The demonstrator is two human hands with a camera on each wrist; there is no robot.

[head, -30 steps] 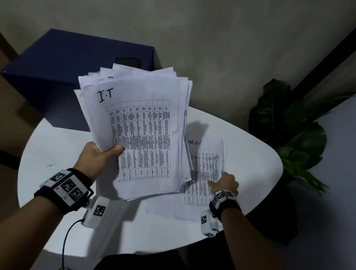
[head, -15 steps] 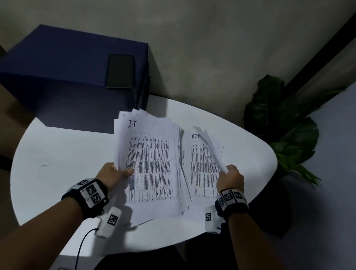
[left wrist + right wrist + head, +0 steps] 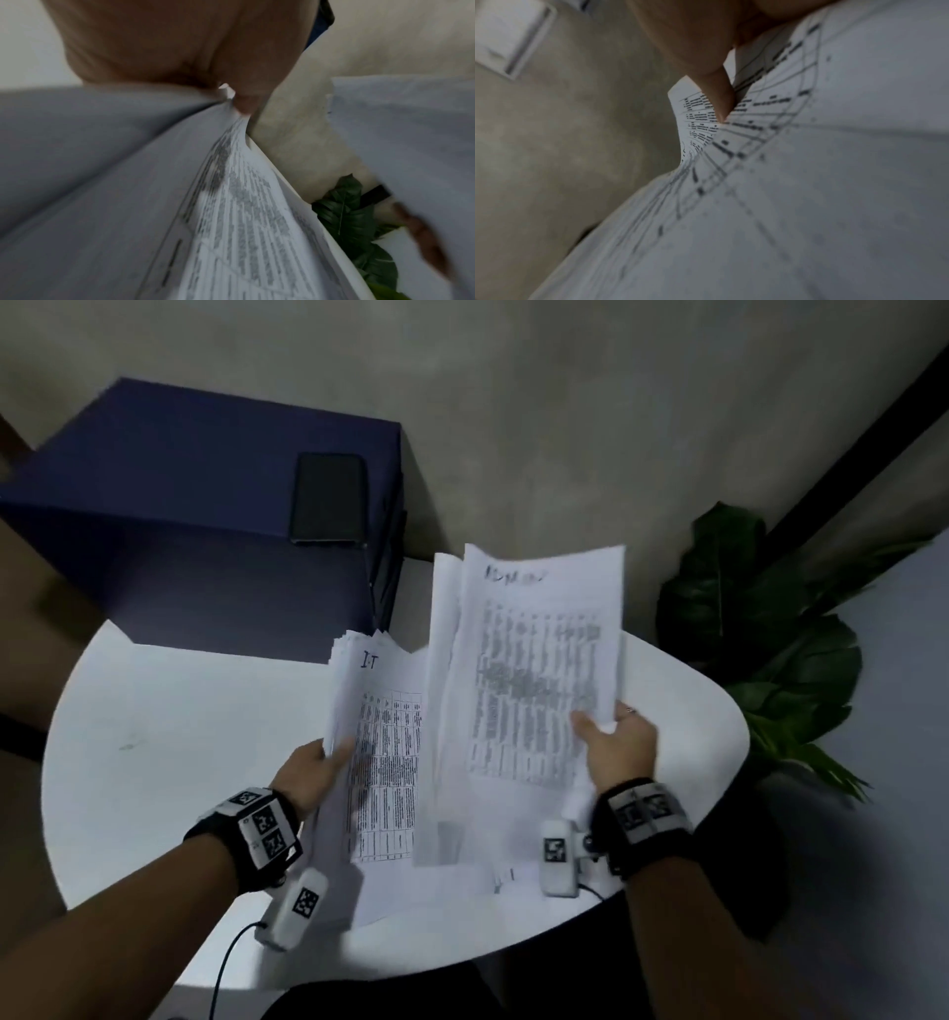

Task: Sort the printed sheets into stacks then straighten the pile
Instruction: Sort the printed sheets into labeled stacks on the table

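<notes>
A thick stack of printed sheets marked "I.T" point(image 3: 380, 742) lies low over the round white table point(image 3: 169, 762). My left hand point(image 3: 318, 767) grips its left edge, thumb on top; the left wrist view shows the thumb point(image 3: 246, 101) pinching the fanned stack point(image 3: 257, 233). My right hand point(image 3: 616, 747) holds a thinner bundle of printed sheets point(image 3: 534, 670) lifted and tilted up above the table's right half, thumb on the front. In the right wrist view the thumb point(image 3: 718, 95) presses on that bundle point(image 3: 808, 182). More sheets point(image 3: 441, 880) lie under both.
A dark blue box point(image 3: 205, 521) stands at the back left of the table with a black phone point(image 3: 328, 498) on top. A green leafy plant point(image 3: 760, 660) stands to the right of the table, against a grey wall.
My left hand has lowered the I.T stack from upright down to the table. My right hand has picked up the right-hand bundle and raised it off the table.
</notes>
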